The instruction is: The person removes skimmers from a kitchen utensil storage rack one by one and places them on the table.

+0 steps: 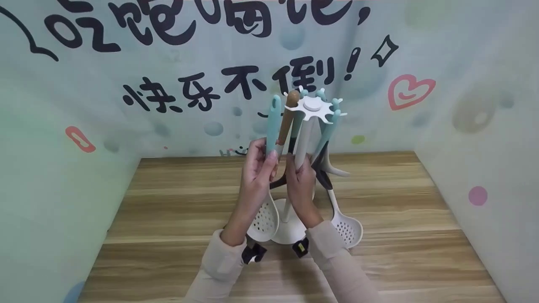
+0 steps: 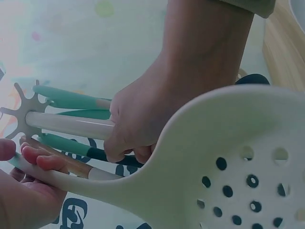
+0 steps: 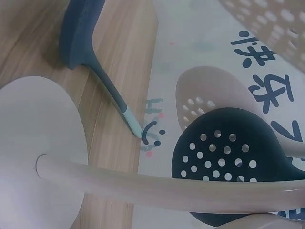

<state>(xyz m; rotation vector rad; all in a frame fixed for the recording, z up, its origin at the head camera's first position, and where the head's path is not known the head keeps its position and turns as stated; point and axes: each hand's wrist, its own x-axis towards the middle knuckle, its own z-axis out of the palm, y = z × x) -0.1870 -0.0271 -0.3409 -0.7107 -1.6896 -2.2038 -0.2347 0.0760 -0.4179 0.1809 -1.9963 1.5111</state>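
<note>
My left hand (image 1: 257, 168) pinches the teal handle of a white slotted spoon (image 1: 264, 219), which hangs bowl down beside the rack. Close to its fingers a brown handle (image 1: 287, 118) stands against the rack's top; whether they touch it I cannot tell. With curled fingers, my right hand (image 1: 301, 181) grips the white pole of the utensil rack (image 1: 313, 105) below its hooked top. Several teal-handled utensils hang around the pole, among them another white slotted spoon (image 1: 347, 229) at the right. In the right wrist view a dark slotted utensil (image 3: 219, 148) shows behind the pole.
The rack's round white base (image 1: 288, 231) stands on the wood-grain table (image 1: 177, 210). A dark utensil with a pale teal handle end (image 3: 107, 83) is beyond the base in the right wrist view. A printed backdrop (image 1: 189, 122) rises behind the table.
</note>
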